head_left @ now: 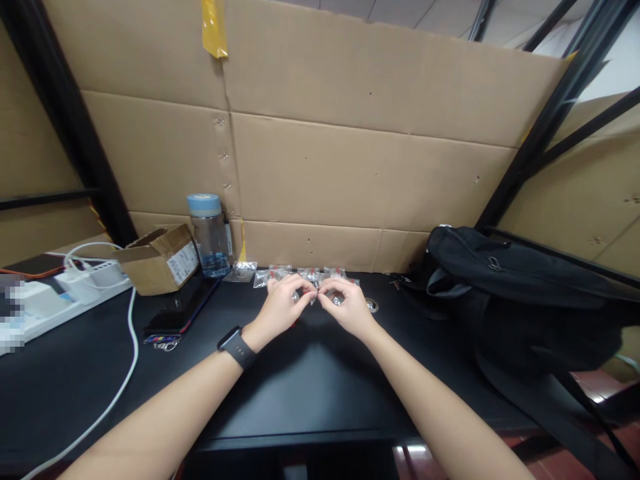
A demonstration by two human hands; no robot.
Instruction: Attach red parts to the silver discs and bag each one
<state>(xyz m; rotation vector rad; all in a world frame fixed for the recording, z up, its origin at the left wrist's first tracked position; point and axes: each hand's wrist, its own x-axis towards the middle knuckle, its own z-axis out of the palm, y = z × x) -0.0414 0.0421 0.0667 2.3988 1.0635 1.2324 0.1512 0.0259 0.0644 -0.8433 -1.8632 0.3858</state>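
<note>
Both hands meet over the middle of the black table (pixel 310 393), fingertips nearly touching. My left hand (pixel 287 303), with a dark watch on the wrist, is closed in a pinch on a small clear plastic bag (pixel 313 298). Pinched from the other side, the same bag is at the fingertips of my right hand (pixel 347 305). Just behind the hands lie several clear packets with red marks, among them one at the left (pixel 265 277) and one at the right (pixel 335 273). Something small and red shows under my left hand. The bag's contents are too small to tell.
On the left stand a power strip (pixel 95 275) with a white cable, an open cardboard box (pixel 159 261), a blue-lidded bottle (pixel 209 233) and a dark phone (pixel 180 308) with keys. A tape roll (pixel 373 305) lies right of my hands, near a black backpack (pixel 530 300). Cardboard walls rise behind.
</note>
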